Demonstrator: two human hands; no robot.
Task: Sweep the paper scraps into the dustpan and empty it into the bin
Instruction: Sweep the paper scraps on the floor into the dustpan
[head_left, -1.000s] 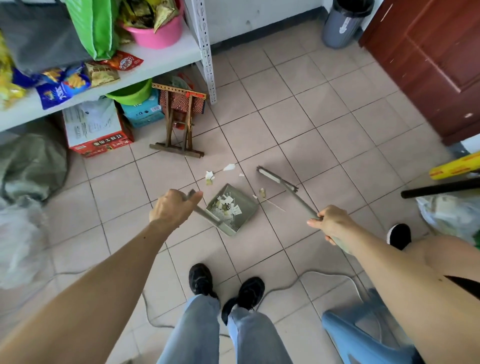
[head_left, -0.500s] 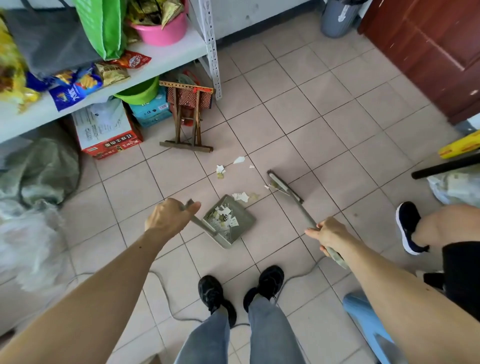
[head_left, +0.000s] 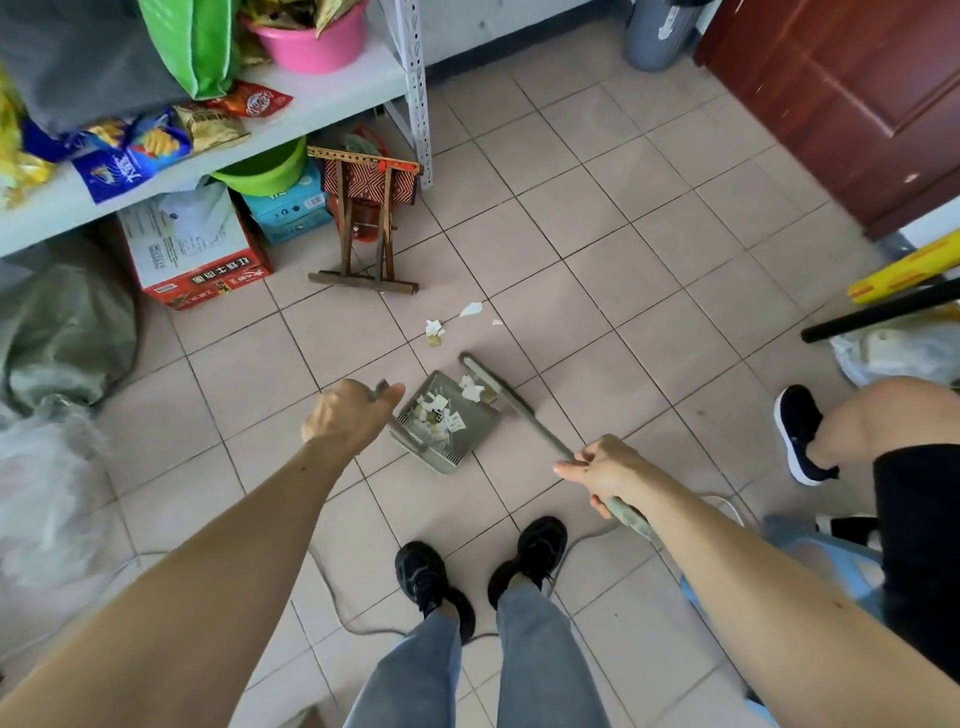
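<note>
Paper scraps (head_left: 439, 413) lie mostly inside the dustpan (head_left: 441, 423) on the floor, left hand (head_left: 350, 413) gripping its handle, right hand (head_left: 605, 467) gripping the broom (head_left: 493, 387) at its lip; next, gather the stray scraps (head_left: 434, 330) beyond, then the bin (head_left: 657, 31).

storeroom: snack-laden shelf (head_left: 332, 104), boxes (head_left: 192, 254)

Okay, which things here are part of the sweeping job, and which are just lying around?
Job: dustpan, broom, loose paper scraps, grey bin, left hand, right hand.
Lying about: folding stool, red carton, pink tub, snack bags.
</note>
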